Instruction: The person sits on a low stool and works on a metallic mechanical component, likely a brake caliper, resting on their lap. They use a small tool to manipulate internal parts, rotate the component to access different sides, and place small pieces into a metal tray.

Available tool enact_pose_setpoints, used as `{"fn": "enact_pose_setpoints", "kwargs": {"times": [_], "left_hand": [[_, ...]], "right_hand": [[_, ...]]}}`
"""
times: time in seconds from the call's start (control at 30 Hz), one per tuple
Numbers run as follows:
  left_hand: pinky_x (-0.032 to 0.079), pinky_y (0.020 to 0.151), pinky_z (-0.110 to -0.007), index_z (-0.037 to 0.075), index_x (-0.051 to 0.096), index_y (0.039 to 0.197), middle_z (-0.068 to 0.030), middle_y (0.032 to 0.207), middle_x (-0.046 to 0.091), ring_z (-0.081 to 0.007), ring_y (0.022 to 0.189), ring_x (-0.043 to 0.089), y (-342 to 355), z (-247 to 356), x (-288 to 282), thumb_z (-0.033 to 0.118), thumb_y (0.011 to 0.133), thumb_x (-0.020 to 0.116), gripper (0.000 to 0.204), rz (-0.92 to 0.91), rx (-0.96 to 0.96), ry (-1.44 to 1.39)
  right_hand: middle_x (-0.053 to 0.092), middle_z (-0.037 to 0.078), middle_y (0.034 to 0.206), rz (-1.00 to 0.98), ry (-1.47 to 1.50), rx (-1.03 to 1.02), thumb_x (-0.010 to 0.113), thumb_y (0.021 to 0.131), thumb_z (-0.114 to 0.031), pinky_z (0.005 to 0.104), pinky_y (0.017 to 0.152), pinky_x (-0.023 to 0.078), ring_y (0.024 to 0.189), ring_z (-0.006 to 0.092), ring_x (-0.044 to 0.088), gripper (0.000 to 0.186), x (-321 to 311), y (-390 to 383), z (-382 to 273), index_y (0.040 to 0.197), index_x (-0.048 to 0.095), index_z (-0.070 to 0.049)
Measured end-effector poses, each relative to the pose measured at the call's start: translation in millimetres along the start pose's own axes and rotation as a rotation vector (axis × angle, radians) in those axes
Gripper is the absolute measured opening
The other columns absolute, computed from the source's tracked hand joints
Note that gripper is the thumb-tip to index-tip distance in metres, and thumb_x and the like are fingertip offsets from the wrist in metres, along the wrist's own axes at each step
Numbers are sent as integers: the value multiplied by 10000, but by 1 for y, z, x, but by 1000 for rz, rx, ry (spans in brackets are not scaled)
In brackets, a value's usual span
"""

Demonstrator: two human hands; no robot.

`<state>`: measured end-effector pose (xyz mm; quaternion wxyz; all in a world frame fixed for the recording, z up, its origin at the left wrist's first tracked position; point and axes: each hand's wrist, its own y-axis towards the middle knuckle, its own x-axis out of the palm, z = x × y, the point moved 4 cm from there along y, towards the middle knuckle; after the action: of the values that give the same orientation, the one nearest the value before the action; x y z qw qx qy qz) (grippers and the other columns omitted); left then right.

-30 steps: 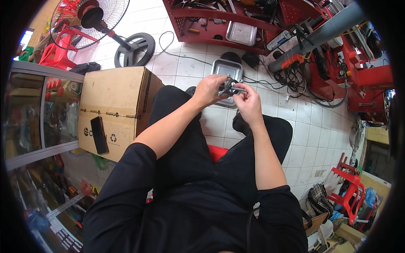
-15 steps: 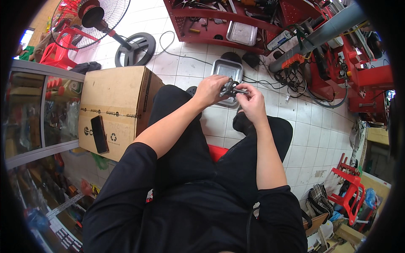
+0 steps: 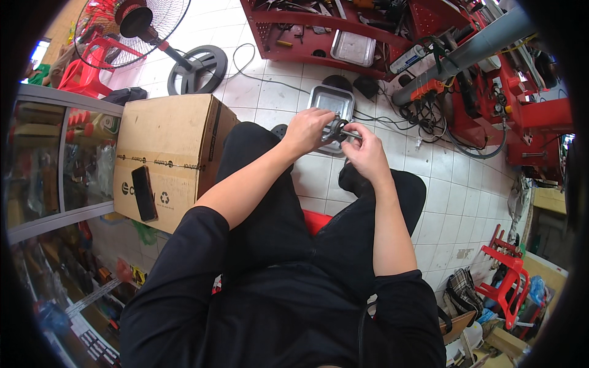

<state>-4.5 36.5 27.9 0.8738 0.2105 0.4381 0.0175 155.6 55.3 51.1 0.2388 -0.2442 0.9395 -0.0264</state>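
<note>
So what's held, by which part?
Left hand holds a dark metal part by its left side; the right hand, a rod by its right end.

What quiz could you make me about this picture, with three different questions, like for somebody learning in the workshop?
1. True or false: the phone lies on the cardboard box.
2. What colour is the tray behind the dark metal part? a) green b) silver c) yellow
3. Which hand pinches the thin metal rod?

Key: 1. True. 2. b. 3. The right hand; the left hand holds the dark metal part.
</note>
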Motion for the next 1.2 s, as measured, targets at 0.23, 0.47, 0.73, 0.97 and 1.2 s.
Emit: {"fn": "enact_pose_setpoints", "kwargs": {"times": [0.23,0.47,0.73,0.97,1.2], "left_hand": [[497,696,-382,70,613,999,-96,865,642,-286,806,609,1,1,-1,147,626,733,399,-20,-20,22],[500,710,-370,64,619,1047,-94,903,658,-282,807,614,0,0,0,159,625,747,451,-32,-11,49],[498,703,-370,73,626,1026,-87,888,658,-275,795,614,0,1,1,165,609,756,446,-32,-11,70],[490,687,-370,78,625,999,-77,869,644,-271,765,592,0,-1,1,173,594,767,440,-23,-11,100],[478,679,-372,73,613,953,-69,831,623,-272,751,575,1,1,0,180,582,769,417,-18,0,128]], "right_hand": [[430,-4,543,-36,110,-7,626,744,-93,258,491,347,494,80,398,248,-10,3,5,984,621,-34],[427,-24,559,-151,190,-13,624,739,-74,253,487,335,512,60,395,278,-9,5,4,1014,611,-37],[424,-47,579,-148,147,33,599,749,-20,219,496,317,532,35,377,280,-7,3,7,1029,609,-29],[442,-59,609,-139,149,11,595,764,-34,217,500,320,533,29,375,267,-9,6,15,1032,606,-33],[448,-63,615,-130,304,39,598,761,-45,219,487,319,523,31,378,301,-11,10,19,1062,598,-37]]}}
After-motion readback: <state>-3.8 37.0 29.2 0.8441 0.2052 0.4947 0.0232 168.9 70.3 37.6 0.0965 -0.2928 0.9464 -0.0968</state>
